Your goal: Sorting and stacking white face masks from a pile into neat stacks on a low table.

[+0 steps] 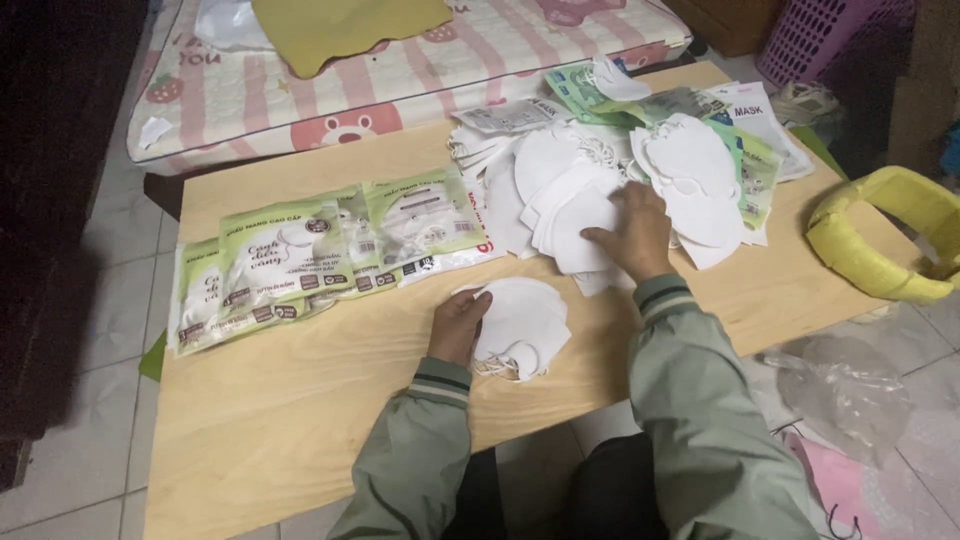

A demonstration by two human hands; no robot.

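Head view: our left hand [458, 325] grips the small mask stack [520, 325] (thumb on top); our right hand [632, 232] lies flat, fingers spread, on the loose mask pile [560, 190] just beyond.

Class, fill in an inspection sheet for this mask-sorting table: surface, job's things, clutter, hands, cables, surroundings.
Surface: light wooden table, low, on tiled floor.
Job's things: small stack of white masks; big loose pile of white masks; row of green packets.
Clutter: empty wrappers at the far right.
Hands: left hand holds the small stack; right hand rests on the pile.
Cables: nothing seen.
Surroundings: patterned mattress, yellow ring, clear plastic bag, purple basket.
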